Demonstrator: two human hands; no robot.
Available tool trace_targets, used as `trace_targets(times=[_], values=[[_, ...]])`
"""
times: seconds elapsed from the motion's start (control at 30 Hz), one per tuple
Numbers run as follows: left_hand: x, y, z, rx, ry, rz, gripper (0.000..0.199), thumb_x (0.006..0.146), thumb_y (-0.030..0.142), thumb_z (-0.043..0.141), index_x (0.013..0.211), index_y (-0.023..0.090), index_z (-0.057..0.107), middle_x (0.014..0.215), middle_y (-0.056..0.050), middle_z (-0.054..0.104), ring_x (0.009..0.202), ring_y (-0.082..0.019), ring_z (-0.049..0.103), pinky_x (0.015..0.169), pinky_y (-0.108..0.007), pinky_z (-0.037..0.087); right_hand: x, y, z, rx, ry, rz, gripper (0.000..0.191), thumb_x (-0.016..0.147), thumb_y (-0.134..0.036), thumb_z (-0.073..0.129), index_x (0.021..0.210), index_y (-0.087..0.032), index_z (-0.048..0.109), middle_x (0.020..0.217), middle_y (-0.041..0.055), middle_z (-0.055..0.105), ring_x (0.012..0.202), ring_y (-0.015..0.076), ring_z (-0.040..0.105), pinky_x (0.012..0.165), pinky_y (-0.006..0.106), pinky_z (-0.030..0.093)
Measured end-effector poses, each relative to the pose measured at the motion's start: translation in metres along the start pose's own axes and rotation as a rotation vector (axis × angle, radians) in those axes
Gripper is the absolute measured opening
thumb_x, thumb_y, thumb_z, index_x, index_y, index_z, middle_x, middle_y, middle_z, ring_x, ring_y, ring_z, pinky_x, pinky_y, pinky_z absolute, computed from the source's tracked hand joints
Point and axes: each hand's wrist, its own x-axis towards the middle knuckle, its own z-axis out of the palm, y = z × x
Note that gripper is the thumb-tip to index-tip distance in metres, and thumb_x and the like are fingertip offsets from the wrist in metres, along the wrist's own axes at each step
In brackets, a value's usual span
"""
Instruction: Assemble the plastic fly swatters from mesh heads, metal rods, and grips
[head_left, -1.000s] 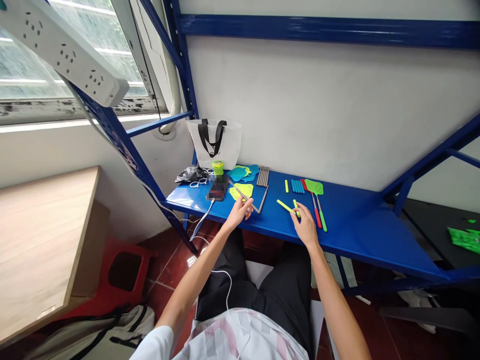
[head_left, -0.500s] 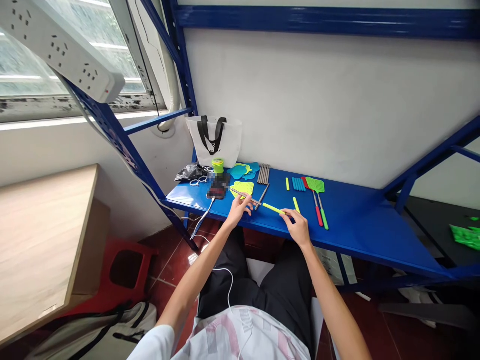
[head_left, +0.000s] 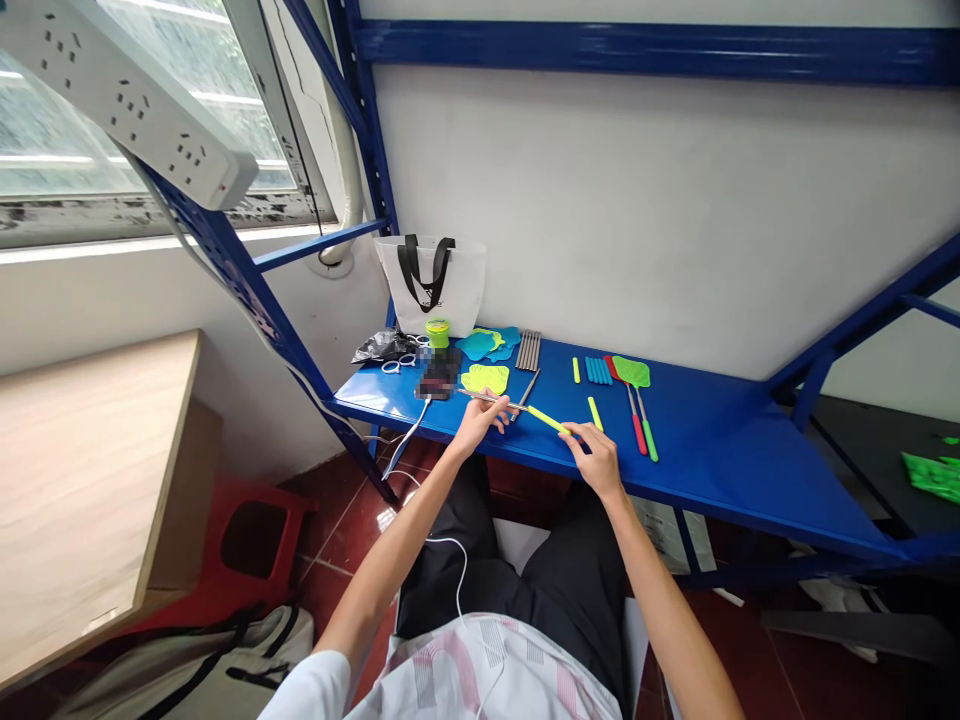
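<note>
My left hand [head_left: 480, 420] pinches a thin metal rod [head_left: 477, 396] over the front of the blue table. A yellow-green tube handle [head_left: 547, 418] is held at its right end by my right hand [head_left: 595, 452]; its left end meets the rod's tip. Beyond my left hand lies a yellow fly-swatter head [head_left: 485, 379]. Another metal rod [head_left: 527, 390] rests just right of that hand. Two loose yellow handles, one near [head_left: 595, 413] and one farther back [head_left: 576, 370], lie by several blue handles [head_left: 598, 371].
Red and green fly swatters [head_left: 632, 372] lie on the right of the blue table [head_left: 720, 430]. Metal rods [head_left: 529, 350], blue swatter heads [head_left: 491, 344], a green tub [head_left: 437, 333], a phone [head_left: 437, 374], scissors [head_left: 397, 364] and a white bag [head_left: 431, 280] stand or lie left.
The gap between the rod's tip and the yellow handle has closed. Both hands keep their grips in nearly the same places, and the camera view has shifted slightly.
</note>
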Motion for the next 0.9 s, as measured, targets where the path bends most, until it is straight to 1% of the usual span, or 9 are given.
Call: trace_targets(times=[0.13,0.23,0.37,0.43,0.6,0.8,0.9], values=[[0.0,-0.0003,-0.0008,-0.013,-0.013,-0.001,0.055,0.09,0.068,0.083,0.094,0.02,0.057,0.093,-0.012,0.084,0.07,-0.017,0.073,0.054,-0.025,0.058,0.0015,-0.0003,-0.0005,0.049,0.109,-0.126,0.023,0.111,-0.043,0.067,0.119,-0.028,0.083,0.102,0.007,0.084,0.084,0.0236,0.077,0.08,0.038,0.064],[0.0005,-0.0011,-0.0018,-0.016,-0.02,-0.007,0.056,0.089,0.069,0.084,0.094,0.02,0.056,0.091,-0.012,0.083,0.07,-0.017,0.073,0.054,-0.025,0.058,0.0019,-0.0013,-0.0018,0.053,0.121,-0.15,0.019,0.111,-0.039,0.068,0.119,-0.029,0.082,0.102,0.0065,0.084,0.084,0.0236,0.078,0.079,0.037,0.064],[0.0006,-0.001,-0.0031,-0.005,-0.045,-0.008,0.055,0.091,0.069,0.082,0.092,0.02,0.057,0.091,-0.011,0.083,0.069,-0.017,0.073,0.055,-0.026,0.058,0.0014,-0.0016,-0.0029,0.062,0.132,-0.154,0.018,0.111,-0.036,0.067,0.12,-0.03,0.082,0.104,0.0059,0.084,0.088,0.0244,0.079,0.081,0.038,0.064],[0.0004,-0.0003,-0.0036,-0.005,-0.059,-0.009,0.054,0.092,0.068,0.082,0.092,0.02,0.057,0.09,-0.011,0.083,0.069,-0.017,0.072,0.056,-0.026,0.058,0.0011,-0.0013,-0.0026,0.065,0.133,-0.148,0.018,0.112,-0.035,0.067,0.121,-0.03,0.082,0.106,0.0059,0.085,0.087,0.024,0.079,0.081,0.038,0.064],[0.0005,0.0002,-0.0041,-0.029,-0.057,-0.012,0.056,0.09,0.069,0.083,0.094,0.021,0.054,0.091,-0.011,0.083,0.068,-0.016,0.072,0.055,-0.025,0.057,0.0004,-0.0009,-0.0006,0.038,0.139,-0.13,0.02,0.112,-0.038,0.067,0.12,-0.029,0.082,0.105,0.0057,0.085,0.076,0.022,0.076,0.076,0.036,0.063],[-0.0002,0.0003,-0.0038,-0.019,-0.052,-0.009,0.057,0.09,0.07,0.083,0.094,0.021,0.053,0.094,-0.012,0.083,0.069,-0.016,0.072,0.056,-0.026,0.057,-0.0002,-0.0021,-0.0005,0.02,0.157,-0.138,0.02,0.111,-0.04,0.069,0.118,-0.028,0.084,0.102,0.006,0.086,0.07,0.0212,0.074,0.07,0.036,0.063],[-0.0009,0.001,-0.0032,-0.021,-0.075,-0.008,0.056,0.091,0.068,0.083,0.095,0.021,0.054,0.094,-0.012,0.083,0.07,-0.016,0.072,0.057,-0.026,0.057,-0.0003,-0.0026,-0.0006,0.023,0.152,-0.142,0.02,0.111,-0.039,0.069,0.117,-0.028,0.084,0.101,0.0058,0.086,0.071,0.0214,0.076,0.068,0.035,0.063]])
